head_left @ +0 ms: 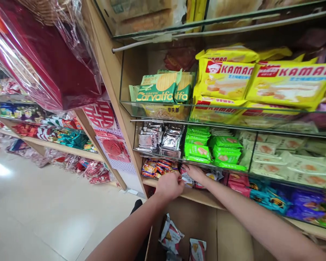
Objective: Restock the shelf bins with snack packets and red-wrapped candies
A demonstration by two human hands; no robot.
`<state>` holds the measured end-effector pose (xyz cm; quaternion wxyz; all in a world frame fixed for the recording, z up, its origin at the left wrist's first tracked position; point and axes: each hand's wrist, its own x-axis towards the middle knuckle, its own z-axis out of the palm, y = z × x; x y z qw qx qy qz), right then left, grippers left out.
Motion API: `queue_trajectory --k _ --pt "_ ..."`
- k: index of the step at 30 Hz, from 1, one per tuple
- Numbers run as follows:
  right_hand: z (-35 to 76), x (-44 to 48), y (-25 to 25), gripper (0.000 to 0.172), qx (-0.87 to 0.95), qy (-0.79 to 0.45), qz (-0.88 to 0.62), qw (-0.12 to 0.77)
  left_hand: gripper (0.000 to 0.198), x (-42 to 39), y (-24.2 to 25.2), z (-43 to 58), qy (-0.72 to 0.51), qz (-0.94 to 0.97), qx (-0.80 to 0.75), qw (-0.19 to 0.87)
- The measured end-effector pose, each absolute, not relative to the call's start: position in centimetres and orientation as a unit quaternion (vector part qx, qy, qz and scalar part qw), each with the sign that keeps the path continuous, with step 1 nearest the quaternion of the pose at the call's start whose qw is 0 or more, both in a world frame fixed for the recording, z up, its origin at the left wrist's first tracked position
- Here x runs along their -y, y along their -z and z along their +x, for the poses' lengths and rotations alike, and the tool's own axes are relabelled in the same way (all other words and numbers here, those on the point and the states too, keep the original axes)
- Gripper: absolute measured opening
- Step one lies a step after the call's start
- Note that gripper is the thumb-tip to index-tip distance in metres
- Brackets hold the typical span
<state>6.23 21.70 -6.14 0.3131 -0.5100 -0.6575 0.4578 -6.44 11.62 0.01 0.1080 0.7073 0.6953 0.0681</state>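
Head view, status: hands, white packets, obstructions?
Left hand curled, grip unclear. Right hand at white packets on wooden shelf; more in cardboard box below. Glass shelf overhead, may limit lifting.

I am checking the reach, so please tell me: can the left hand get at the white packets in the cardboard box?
Probably yes: the cardboard box is open below the left hand, and nothing visible blocks the white packets. Whether the hand holds something, I cannot tell.
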Motion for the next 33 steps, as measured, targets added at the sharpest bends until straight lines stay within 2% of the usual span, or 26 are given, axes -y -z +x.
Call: queue_trajectory --k 2,7,10,14,16,18,20,22,24,25,27,28,31,33 --pt "8.5 -20.8 6.1 0.022 0.718 -0.417 -0.475 0.291 0.028 -11.5 -0.1 -6.4 -0.070 0.706 -0.696 0.110" --pt "14.1 -18.4 7.0 0.052 0.821 -0.228 -0.492 0.178 0.029 -11.3 0.1 -6.4 -0.075 0.719 -0.685 0.086" --pt "15.3 -17.9 7.9 0.058 0.832 -0.223 -0.494 0.122 0.028 -11.2 0.0 -6.3 -0.067 0.725 -0.681 0.082" --pt "15.3 -18.3 8.0 0.057 0.854 -0.224 -0.458 0.104 0.029 -11.1 -0.4 -6.2 -0.055 0.723 -0.683 0.093" --pt "15.2 -18.3 7.1 0.054 0.844 -0.232 -0.471 0.107 0.030 -11.1 -0.5 -6.2 -0.046 0.724 -0.681 0.098" --pt "15.2 -17.4 5.4 0.044 0.831 -0.228 -0.489 0.134 0.031 -11.0 -0.5 -6.2 -0.037 0.731 -0.674 0.102" --pt "15.1 -15.1 3.4 0.029 0.824 -0.205 -0.487 0.205 0.033 -11.0 -0.4 -6.2 -0.031 0.738 -0.667 0.101" --pt "15.0 -11.3 2.0 0.023 0.819 -0.186 -0.456 0.295 0.035 -11.0 -0.2 -6.1 -0.029 0.742 -0.663 0.094" --pt "14.7 -6.9 1.9 0.022 0.828 -0.209 -0.417 0.310 0.036 -11.1 -0.1 -6.1 -0.027 0.744 -0.662 0.086" --pt "14.5 -4.9 2.6 0.023 0.845 -0.239 -0.394 0.273 0.036 -11.1 0.0 -6.0 -0.025 0.744 -0.662 0.086" --pt "13.8 -2.1 5.4 0.026 0.871 -0.306 -0.357 0.143 0.035 -11.3 -0.1 -6.0 -0.021 0.743 -0.662 0.095" --pt "13.5 -1.3 7.3 0.032 0.863 -0.323 -0.376 0.097 0.034 -11.4 -0.1 -5.9 -0.018 0.742 -0.662 0.099" --pt "12.4 -1.3 13.7 0.071 0.809 -0.325 -0.489 -0.018 0.034 -11.6 -0.2 -5.9 -0.016 0.742 -0.662 0.105" --pt "11.8 -1.9 16.9 0.081 0.789 -0.314 -0.525 -0.052 0.035 -11.6 -0.2 -5.9 -0.018 0.740 -0.664 0.104"
